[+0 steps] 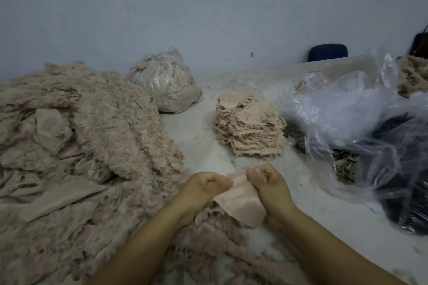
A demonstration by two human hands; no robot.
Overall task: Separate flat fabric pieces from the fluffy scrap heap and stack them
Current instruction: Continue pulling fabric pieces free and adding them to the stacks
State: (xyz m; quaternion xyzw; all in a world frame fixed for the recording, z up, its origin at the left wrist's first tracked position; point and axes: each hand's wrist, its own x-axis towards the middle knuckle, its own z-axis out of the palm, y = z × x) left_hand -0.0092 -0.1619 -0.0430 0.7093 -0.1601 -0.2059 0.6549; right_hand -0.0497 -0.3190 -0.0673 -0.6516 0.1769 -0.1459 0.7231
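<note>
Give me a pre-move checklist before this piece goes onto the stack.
1. Grip: left hand and right hand both pinch the flat fabric piece: ok.
2. Piece free of fluff: its lower edge meets the fluffy scrap heap: cannot tell.
3. Stack in view, top unobstructed: ok.
4. Path from hands to stack over bare table: ok.
5. Stack neat: edges ragged, layers offset: not ok.
6. Clear plastic bag lies close beside the stack, may snag: cannot tell.
</note>
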